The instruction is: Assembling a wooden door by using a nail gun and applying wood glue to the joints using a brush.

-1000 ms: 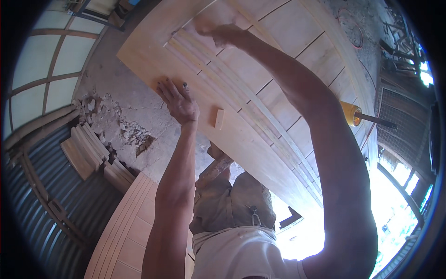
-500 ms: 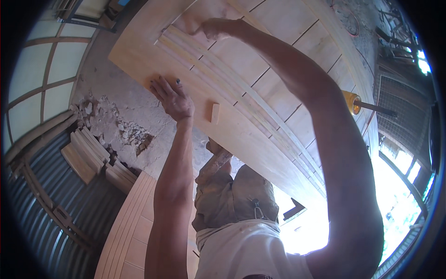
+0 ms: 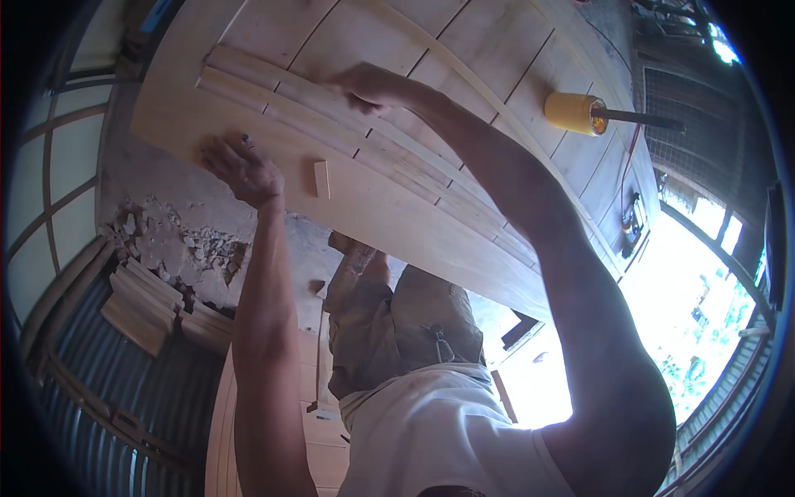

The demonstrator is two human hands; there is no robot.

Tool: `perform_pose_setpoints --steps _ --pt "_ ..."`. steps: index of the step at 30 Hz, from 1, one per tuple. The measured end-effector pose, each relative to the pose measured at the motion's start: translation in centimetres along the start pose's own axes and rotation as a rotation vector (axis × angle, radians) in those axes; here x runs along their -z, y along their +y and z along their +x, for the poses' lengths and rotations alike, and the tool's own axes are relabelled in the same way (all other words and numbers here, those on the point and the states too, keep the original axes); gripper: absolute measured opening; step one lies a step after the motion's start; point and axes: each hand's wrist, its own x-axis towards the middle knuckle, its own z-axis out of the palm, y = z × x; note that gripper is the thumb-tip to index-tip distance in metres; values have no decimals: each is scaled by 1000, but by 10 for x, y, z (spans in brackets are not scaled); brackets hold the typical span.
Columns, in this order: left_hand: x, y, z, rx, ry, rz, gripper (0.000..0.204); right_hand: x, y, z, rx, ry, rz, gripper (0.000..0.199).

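A large pale wooden door panel with grooved inner boards lies in front of me. My left hand rests on its near border with the fingers stretched out, something small and dark at one fingertip. On the raised lengthwise strips my right hand bends its fingers down. Whatever those fingers hold, if anything, is hidden. A small wood block stands on the border, to the right of my left hand.
A yellow container with a dark stick lies toward the panel's far right, and a dark corded tool sits at its right end. Rubble and stacked boards are at left. Another grooved panel lies below.
My right hand has slid rightward and nearer along the strips. The left hand keeps about the same place on the border. The whole view has shifted, bringing more of the panel's right end in.
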Motion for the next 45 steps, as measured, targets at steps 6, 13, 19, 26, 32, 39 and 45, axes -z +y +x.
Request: perform_pose_setpoints --steps 6,13,19,26,32,39,45 --pt "1 1 1 -5 -15 55 77 19 100 -78 -41 -15 218 36" --pt "-6 -8 4 -52 12 111 80 36 182 -119 -69 -18 280 47" --pt "-14 -25 8 -35 -24 207 74 78 208 -152 -17 -116 -312 42" --pt "-11 -26 9 -150 9 273 74 62 133 -69 81 -77 283 24" --pt "-20 -57 19 -382 68 479 67 52 113 -48 47 -158 68 26" --pt "-38 -104 45 -641 190 577 58 83 249 -163 -15 -142 59 33" --pt "-36 -104 56 -844 266 709 48 105 405 -307 -203 -4 51 52"
